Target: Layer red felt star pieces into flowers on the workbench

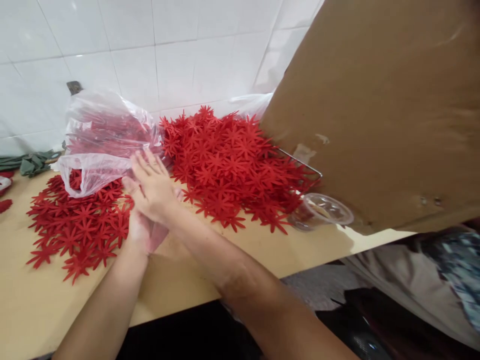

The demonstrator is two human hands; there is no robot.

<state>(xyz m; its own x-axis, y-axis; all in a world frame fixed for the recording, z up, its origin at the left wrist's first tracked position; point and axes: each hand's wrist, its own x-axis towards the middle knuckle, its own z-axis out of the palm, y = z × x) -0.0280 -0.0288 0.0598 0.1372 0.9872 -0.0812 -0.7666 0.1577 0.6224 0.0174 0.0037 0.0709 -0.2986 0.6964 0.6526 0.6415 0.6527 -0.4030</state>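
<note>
My right hand (153,187) lies across my left hand, fingers stretched out and nearly flat. Beneath it, my left hand (139,232) is mostly covered, so its fingers do not show. A pinkish patch shows under the hands; I cannot make out what it is. Just beyond my fingertips sits a clear plastic bag (112,125) with red pieces inside, its loose mouth toward the table. Left of my hands is a loose pile of red star-shaped petal pieces (84,230). To the right rises a larger heap of the same red petal pieces (228,165).
A big brown cardboard sheet (378,110) stands at the right, beside a thin metal wire frame (300,162) and a clear plastic cup (328,210). Dark green cloth-like pieces (33,163) lie far left. A white tiled wall (176,65) backs the wooden table (180,280). Another person's clothing (405,280) shows lower right.
</note>
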